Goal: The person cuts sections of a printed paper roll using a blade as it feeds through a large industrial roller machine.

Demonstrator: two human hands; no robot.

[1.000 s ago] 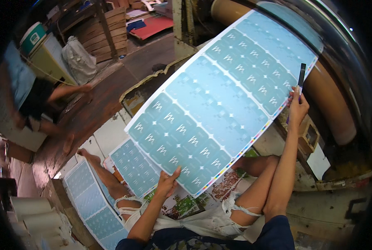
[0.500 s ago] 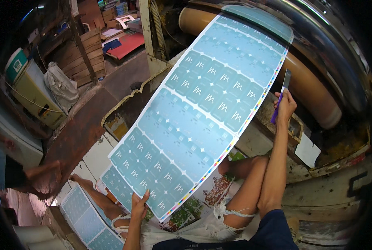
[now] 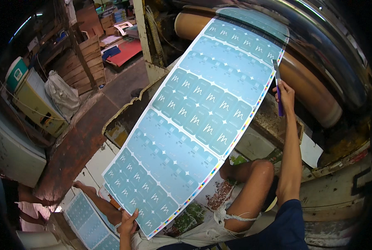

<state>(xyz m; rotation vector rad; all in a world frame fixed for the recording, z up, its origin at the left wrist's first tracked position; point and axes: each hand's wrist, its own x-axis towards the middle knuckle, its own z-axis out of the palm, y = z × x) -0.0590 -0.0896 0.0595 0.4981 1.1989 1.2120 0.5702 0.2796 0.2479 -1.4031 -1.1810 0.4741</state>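
Note:
A long teal and light blue printed sheet (image 3: 174, 121) slopes down from the rollers at the top toward my lap, with coloured marks along its right edge. My left hand (image 3: 129, 224) pinches its near edge at the lower left corner area, thumb on top. My right hand (image 3: 285, 98) is closed round the purple handle of a utility knife (image 3: 280, 109). The metal blade points up and its tip overlaps the sheet's right edge near the roller; whether it touches I cannot tell.
A shiny dark metal roller (image 3: 338, 50) and a brown roller (image 3: 319, 93) lie at the upper right. More printed sheets (image 3: 84, 218) lie at the lower left, near another person's limbs (image 3: 29, 198). A red board (image 3: 125, 52) and a grey sack (image 3: 62, 95) stand behind.
The sheet has come further out of the rollers, toward me and slightly left. My left hand moved down with its edge. My right hand brought the knife left to the sheet's right edge.

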